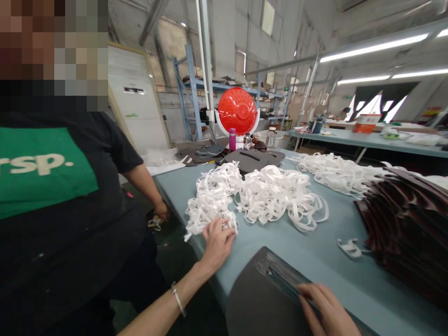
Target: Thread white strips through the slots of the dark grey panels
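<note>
My left hand (217, 242) reaches to the near edge of a heap of tangled white strips (213, 186). Its fingers are curved and somewhat apart, touching the strips; no single strip shows clearly gripped. In front of me on the table lies a dark grey panel (259, 298) with a rounded end and a long slot-like opening (280, 273), shiny film along it. My right hand (327, 308) rests on this panel beside the opening, fingers and thumb apart. A second heap of white strips (269, 193) sits just right of the first.
A stack of dark brown folded pieces (409, 228) stands at the right, with a short white strip (350, 248) beside it. More white strips (336, 172) lie behind. Grey panels (254, 159), a purple bottle (232, 139) and a red fan (238, 111) are farther back. Another person (70, 210) stands close at left.
</note>
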Available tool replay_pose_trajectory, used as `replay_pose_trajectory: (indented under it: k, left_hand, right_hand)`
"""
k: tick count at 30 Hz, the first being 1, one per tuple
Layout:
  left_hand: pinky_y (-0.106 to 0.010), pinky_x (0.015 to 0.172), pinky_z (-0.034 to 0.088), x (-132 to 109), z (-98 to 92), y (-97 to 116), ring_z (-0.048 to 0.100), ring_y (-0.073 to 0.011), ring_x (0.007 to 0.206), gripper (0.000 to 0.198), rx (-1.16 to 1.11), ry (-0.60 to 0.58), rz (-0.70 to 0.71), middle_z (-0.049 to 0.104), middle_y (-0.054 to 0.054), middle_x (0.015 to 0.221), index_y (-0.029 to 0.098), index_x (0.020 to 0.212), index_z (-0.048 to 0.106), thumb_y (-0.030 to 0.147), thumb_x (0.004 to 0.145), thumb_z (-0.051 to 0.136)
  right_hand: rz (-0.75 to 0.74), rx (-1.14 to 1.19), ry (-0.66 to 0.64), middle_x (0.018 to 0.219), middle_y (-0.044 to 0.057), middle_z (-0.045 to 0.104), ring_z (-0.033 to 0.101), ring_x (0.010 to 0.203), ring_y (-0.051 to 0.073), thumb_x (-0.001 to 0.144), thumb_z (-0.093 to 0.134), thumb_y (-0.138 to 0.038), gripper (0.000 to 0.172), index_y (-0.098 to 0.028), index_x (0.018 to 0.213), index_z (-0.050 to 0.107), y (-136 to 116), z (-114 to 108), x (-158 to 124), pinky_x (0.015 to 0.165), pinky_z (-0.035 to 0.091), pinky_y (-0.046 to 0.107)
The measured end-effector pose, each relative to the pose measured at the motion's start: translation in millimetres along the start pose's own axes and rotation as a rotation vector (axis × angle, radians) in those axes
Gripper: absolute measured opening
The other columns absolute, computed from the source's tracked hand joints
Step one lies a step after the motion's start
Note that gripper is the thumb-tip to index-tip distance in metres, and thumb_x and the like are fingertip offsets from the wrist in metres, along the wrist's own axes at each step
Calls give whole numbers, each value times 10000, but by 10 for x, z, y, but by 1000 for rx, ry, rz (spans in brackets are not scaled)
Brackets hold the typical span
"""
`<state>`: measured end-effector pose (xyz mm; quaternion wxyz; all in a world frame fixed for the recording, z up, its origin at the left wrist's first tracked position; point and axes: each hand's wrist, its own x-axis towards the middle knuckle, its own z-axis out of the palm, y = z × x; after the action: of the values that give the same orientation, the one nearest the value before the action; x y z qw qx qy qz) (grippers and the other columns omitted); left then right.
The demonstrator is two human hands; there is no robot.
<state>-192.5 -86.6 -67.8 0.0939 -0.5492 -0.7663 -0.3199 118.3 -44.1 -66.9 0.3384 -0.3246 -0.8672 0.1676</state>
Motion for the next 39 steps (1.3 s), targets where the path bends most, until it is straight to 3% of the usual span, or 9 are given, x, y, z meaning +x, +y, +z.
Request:
replay_pose_trajectory:
  k: [5, 10, 14, 18, 23, 26, 29, 34, 39]
  left_hand:
    - [-511, 1006, 244, -12, 169, 246, 395, -277, 1251, 139, -171, -11, 43, 554, -44, 1243, 299, 879, 709, 226, 829, 602]
    - [-499, 1014, 243, -20, 156, 230, 397, -265, 1253, 168, -191, -23, 48, 543, -30, 1255, 321, 883, 710, 218, 846, 582]
    - [-483, 1016, 250, -28, 162, 200, 394, -258, 1254, 159, -168, -30, 51, 535, -21, 1264, 325, 896, 696, 227, 845, 581]
    - [-473, 995, 279, 17, 219, 176, 439, -266, 1193, 256, -64, 3, -60, 536, -68, 1250, 284, 1067, 629, 223, 822, 588]
    - [-477, 977, 283, 120, 294, 102, 456, -281, 1156, 240, -2, 28, -179, 553, -74, 1217, 275, 1040, 636, 227, 812, 579]
    - [-463, 976, 281, 112, 293, 92, 461, -269, 1144, 186, -37, 34, -166, 569, -59, 1195, 270, 961, 662, 213, 806, 576]
    - [-454, 976, 280, 45, 246, 113, 461, -259, 1143, 181, -52, 33, -133, 578, -44, 1178, 271, 914, 674, 183, 793, 571]
    - [-466, 979, 275, -50, 148, 146, 446, -262, 1167, 238, -59, 6, -48, 568, -47, 1196, 271, 929, 674, 131, 788, 545]
    - [-479, 973, 293, -26, 113, 142, 445, -280, 1161, 239, 3, 30, -82, 562, -68, 1205, 255, 1000, 648, 169, 800, 551]
  right_hand:
    - [555, 559, -60, 690, 26, 652, 583, 655, 178, 747, 610, -422, 216, -217, 730, 676, -613, 622, 966, 608, 442, 277]
    - [745, 715, -65, 471, -31, 514, 430, 437, 101, 637, 663, -426, 256, -171, 648, 640, -524, 1095, 1406, 424, 306, 229]
    - [839, 870, -99, 446, -57, 457, 356, 398, 65, 576, 695, -352, 215, -169, 578, 582, -460, 1194, 1457, 396, 269, 212]
    - [832, 1051, -90, 546, -26, 528, 447, 502, 80, 600, 714, -351, 223, -174, 608, 578, -477, 950, 1377, 462, 342, 202]
    - [698, 1262, 15, 1072, 29, 638, 555, 799, 115, 712, 688, -449, 256, -217, 756, 589, -424, 396, 1160, 656, 446, 236]
    - [693, 1144, 45, 911, 41, 644, 533, 706, 109, 712, 708, -448, 282, -192, 766, 605, -373, 266, 1046, 593, 429, 228]
    - [715, 1009, 23, 748, 20, 603, 517, 613, 100, 704, 705, -463, 328, -160, 795, 620, -414, 397, 1026, 520, 402, 215]
    - [665, 937, -2, 647, -51, 564, 496, 497, 98, 596, 767, -428, 498, -182, 993, 596, -659, 877, 1239, 431, 354, 207]
    - [603, 813, 69, 505, -56, 490, 414, 480, 81, 690, 683, -358, 219, -181, 620, 573, -796, 1051, 1353, 474, 313, 215]
